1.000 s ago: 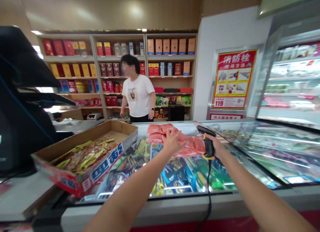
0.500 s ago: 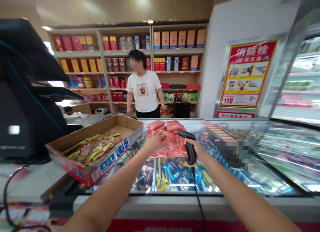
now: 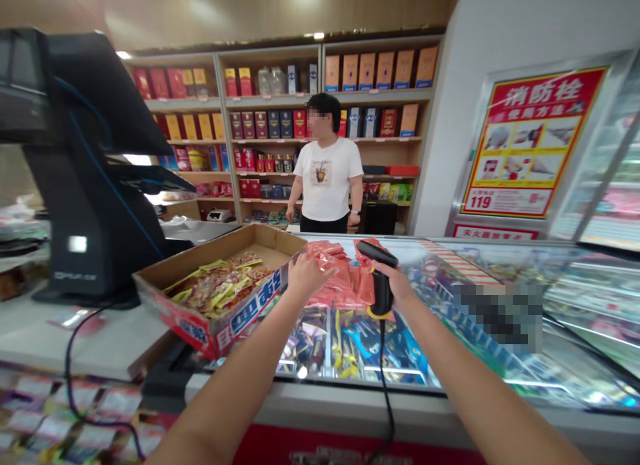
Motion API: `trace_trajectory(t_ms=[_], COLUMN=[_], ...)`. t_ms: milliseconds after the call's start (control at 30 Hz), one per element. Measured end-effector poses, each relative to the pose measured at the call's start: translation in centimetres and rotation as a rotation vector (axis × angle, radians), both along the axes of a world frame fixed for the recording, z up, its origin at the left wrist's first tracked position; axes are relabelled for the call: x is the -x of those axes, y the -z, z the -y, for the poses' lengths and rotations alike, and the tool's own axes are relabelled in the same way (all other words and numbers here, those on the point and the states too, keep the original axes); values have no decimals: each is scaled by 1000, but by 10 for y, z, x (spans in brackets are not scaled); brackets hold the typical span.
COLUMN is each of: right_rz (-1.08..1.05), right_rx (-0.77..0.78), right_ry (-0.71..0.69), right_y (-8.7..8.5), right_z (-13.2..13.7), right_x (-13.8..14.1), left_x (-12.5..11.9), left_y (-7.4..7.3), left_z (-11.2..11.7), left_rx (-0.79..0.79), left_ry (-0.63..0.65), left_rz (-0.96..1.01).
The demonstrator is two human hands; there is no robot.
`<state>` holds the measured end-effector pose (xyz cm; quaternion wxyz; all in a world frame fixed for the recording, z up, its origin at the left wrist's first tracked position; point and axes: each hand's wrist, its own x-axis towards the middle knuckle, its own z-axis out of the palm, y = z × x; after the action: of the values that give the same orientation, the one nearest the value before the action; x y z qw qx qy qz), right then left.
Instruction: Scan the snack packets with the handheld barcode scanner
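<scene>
My right hand point(image 3: 400, 283) is wrapped round the grip of a black corded barcode scanner point(image 3: 380, 278), whose head points left over a heap of red snack packets point(image 3: 345, 278) on the glass lid of a chest freezer point(image 3: 450, 385). At the heap's left side, my left hand point(image 3: 306, 275) has its fingers closed on the packets. The scanner's black cable hangs down across the freezer front.
An open cardboard box point(image 3: 220, 321) of yellow snack packs sits left of the heap. A black till screen on a stand point(image 3: 95, 178) rises at the left. A person in a white T-shirt point(image 3: 327, 178) stands behind the freezer, before shelves of boxes. A red poster point(image 3: 530, 145) hangs on the right.
My left hand went from spread open above the red packets to closed on them. The view has swung left; the scanner stayed in my right hand.
</scene>
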<state>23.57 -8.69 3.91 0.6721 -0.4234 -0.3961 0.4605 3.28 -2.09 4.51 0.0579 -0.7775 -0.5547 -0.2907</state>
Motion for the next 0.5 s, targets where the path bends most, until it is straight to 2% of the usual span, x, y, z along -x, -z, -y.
trace_trajectory(t_ms=[100, 167, 233, 300, 400, 500], right_rz=[-70, -50, -65, -88, -115, -147], right_rx=[72, 114, 120, 123, 104, 84], right_ry=[-53, -99, -65, -30, -70, -118], right_y=[-12, -12, -7, -1, 6, 11], right_z=[-3, -8, -13, -16, -16, -12], right_x=[15, 27, 37, 42, 40, 36], left_x=[-5, -6, -5, -3, -1, 2], left_y=[3, 5, 7, 9, 14, 20], left_z=[7, 9, 9, 9, 7, -1], left_rx=[11, 14, 21, 37, 53, 55], left_ry=[-36, -41, -24, 23, 117, 202], left_rz=[-31, -21, -6, 15, 82, 262])
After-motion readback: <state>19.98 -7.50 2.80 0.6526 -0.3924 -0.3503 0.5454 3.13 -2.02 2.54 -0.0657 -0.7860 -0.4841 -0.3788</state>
